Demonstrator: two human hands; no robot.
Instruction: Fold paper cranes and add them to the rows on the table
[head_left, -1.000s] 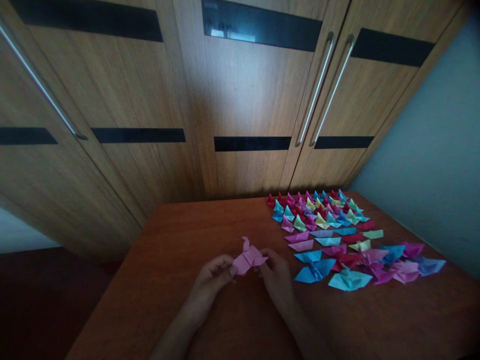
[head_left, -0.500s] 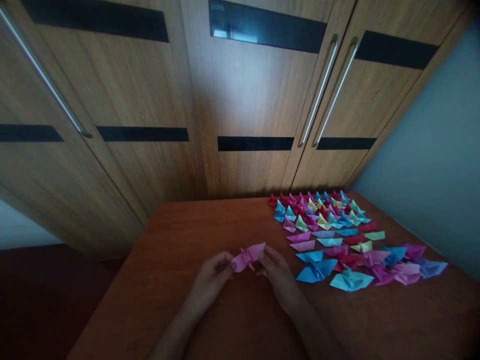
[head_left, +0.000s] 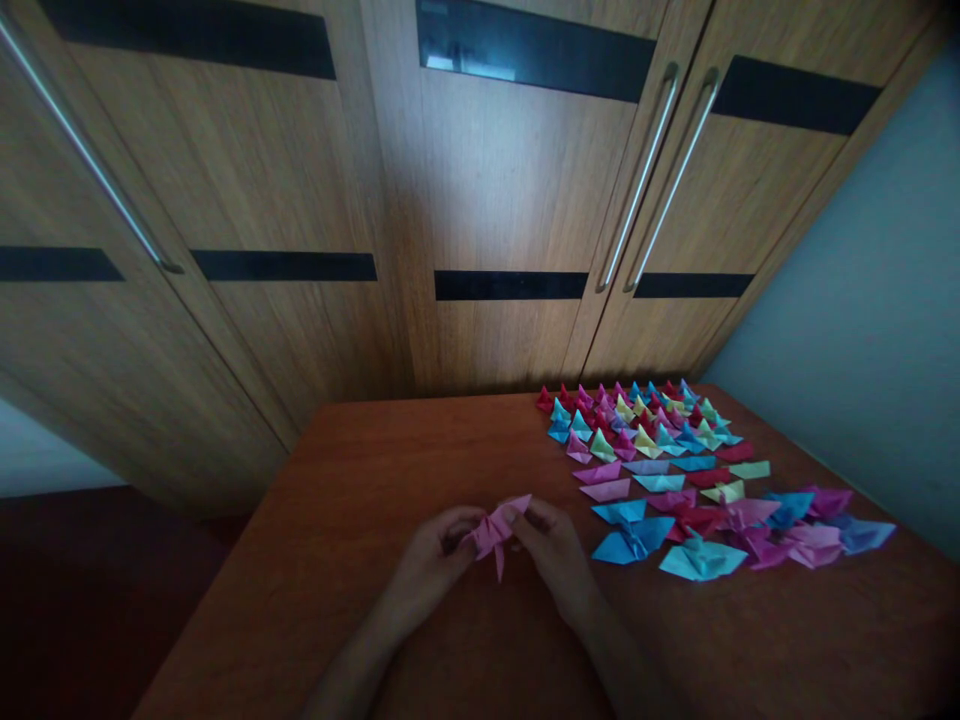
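A pink origami crane is held between my two hands above the table, with a thin pointed strip of it hanging down. My left hand pinches its left side between thumb and fingers. On the other side, my right hand grips the right wing, thumb on top and fingers behind. Some of the fingertips are hidden by the paper. Just right of my right hand lies a blue folded paper crane, and beyond it a turquoise one.
Rows of small folded paper boats in several colours fill the table's far right. Flatter folded pieces and a loose group of cranes lie nearer. A wooden wardrobe stands behind the brown table; a wall rises at right.
The pink crane has turned a little between my fingers, and its thin strip now points down. Both hands have closed in slightly around it.
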